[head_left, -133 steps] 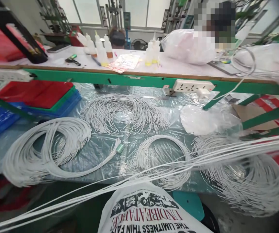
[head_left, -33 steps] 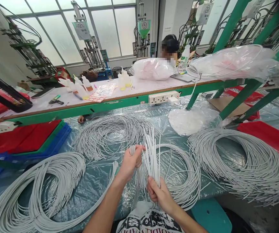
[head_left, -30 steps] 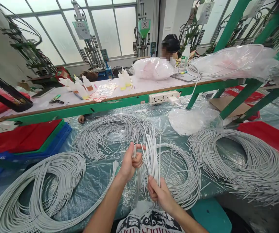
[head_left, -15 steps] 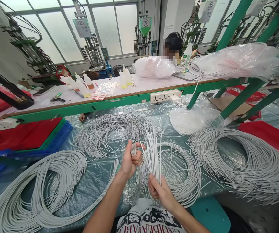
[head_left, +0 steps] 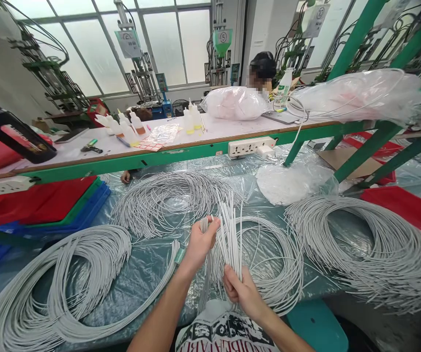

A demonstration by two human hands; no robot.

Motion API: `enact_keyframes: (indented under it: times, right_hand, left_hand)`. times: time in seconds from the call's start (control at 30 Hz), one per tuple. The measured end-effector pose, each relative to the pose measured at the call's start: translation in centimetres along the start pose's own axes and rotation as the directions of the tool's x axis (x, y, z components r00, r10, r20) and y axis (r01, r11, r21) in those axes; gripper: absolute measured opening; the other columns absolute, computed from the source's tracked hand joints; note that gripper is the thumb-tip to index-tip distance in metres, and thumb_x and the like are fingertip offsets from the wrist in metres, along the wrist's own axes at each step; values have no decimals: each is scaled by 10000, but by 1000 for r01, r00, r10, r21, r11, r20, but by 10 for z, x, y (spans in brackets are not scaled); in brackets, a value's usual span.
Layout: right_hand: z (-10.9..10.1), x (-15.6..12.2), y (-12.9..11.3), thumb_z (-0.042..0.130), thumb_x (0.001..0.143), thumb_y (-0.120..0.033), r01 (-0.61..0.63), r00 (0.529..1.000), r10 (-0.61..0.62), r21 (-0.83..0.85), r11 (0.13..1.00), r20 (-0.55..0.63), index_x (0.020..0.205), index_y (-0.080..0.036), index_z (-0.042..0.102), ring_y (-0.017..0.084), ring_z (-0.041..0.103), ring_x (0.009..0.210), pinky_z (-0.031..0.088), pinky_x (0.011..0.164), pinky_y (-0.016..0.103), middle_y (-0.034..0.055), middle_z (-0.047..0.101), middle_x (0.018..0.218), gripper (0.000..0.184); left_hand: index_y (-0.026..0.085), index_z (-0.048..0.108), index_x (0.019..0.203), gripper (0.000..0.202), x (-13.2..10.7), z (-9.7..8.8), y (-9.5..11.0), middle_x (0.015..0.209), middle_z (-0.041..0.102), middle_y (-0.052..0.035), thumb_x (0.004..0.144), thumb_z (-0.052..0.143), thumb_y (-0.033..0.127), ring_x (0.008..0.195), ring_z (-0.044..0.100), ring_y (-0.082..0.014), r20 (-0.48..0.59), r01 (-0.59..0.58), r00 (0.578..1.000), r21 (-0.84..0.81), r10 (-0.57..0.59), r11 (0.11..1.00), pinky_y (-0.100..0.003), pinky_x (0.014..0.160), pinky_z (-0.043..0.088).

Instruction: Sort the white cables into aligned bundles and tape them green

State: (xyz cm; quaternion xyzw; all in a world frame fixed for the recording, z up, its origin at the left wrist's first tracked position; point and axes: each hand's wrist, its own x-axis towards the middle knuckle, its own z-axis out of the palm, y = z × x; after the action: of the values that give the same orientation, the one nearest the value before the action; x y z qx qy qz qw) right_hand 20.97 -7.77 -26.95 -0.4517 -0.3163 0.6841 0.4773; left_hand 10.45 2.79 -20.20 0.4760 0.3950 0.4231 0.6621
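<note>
My right hand (head_left: 240,292) is closed around a bunch of thin white cables (head_left: 230,234) whose cut ends fan upward. My left hand (head_left: 200,243) is closed on a few of those cable ends, just left of the fan, thumb on top. Both hands hover over a middle coil of white cable (head_left: 280,266) lying on the plastic-covered table (head_left: 148,266). Below my hands is my printed white shirt (head_left: 225,332).
More cable coils lie at the left (head_left: 60,288), the back (head_left: 166,198) and the right (head_left: 371,249). Red, green and blue trays (head_left: 49,205) are stacked at the left. A green-edged shelf (head_left: 181,154) carries glue bottles (head_left: 122,127), a power strip (head_left: 251,145) and plastic bags; a person sits beyond.
Since 4.4 s ago the view lifted and my hands came in with the cable bunch. In the last second my left hand's fingers shifted on the cable ends; the right hand stayed put.
</note>
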Motion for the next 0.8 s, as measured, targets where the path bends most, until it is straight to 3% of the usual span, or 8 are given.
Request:
enact_keyframes:
  times: [0.13, 0.3, 0.47, 0.57, 0.8]
  right_hand:
    - [2, -1, -4, 598, 736, -766, -21, 999, 21, -15, 1000, 29, 616, -196, 391, 66, 215, 462, 151, 450, 253, -71, 294, 538, 618]
    - [3, 1, -2, 587, 735, -773, -14, 1000, 15, 42, 999, -4, 607, -198, 380, 61, 187, 448, 120, 449, 257, -80, 267, 523, 625]
    - [2, 2, -1, 585, 745, -766, 15, 999, -13, 67, 998, -35, 592, -194, 385, 56, 167, 442, 99, 446, 258, -84, 243, 511, 625]
    - [2, 3, -1, 585, 746, -765, 23, 998, -19, 63, 998, -63, 598, -192, 396, 56, 175, 439, 105, 444, 255, -81, 250, 511, 621]
    - [3, 5, 3, 580, 750, -765, 39, 998, -36, 55, 998, -54, 583, -191, 391, 49, 164, 424, 93, 428, 243, -88, 226, 487, 627]
  left_hand:
    - [164, 540, 709, 390, 1, -1, -6, 504, 252, 95, 775, 684, 521, 444, 173, -47, -56, -33, 998, 155, 42, 987, -206, 440, 154]
    - [142, 655, 732, 391, 1, -2, -7, 504, 260, 76, 810, 640, 525, 450, 182, -58, -81, -70, 993, 224, 91, 972, -225, 449, 141]
    - [152, 640, 714, 388, 1, -2, -9, 489, 260, 72, 828, 618, 523, 454, 207, -68, -118, -99, 983, 288, 138, 952, -226, 454, 142]
    - [167, 569, 682, 400, 1, -1, -10, 495, 268, 75, 820, 619, 539, 448, 214, -64, -117, -94, 986, 210, 120, 973, -217, 449, 146]
    - [180, 463, 645, 456, 1, 7, -8, 488, 205, 105, 743, 678, 570, 420, 152, -39, -47, 64, 997, -77, -68, 995, -200, 425, 109]
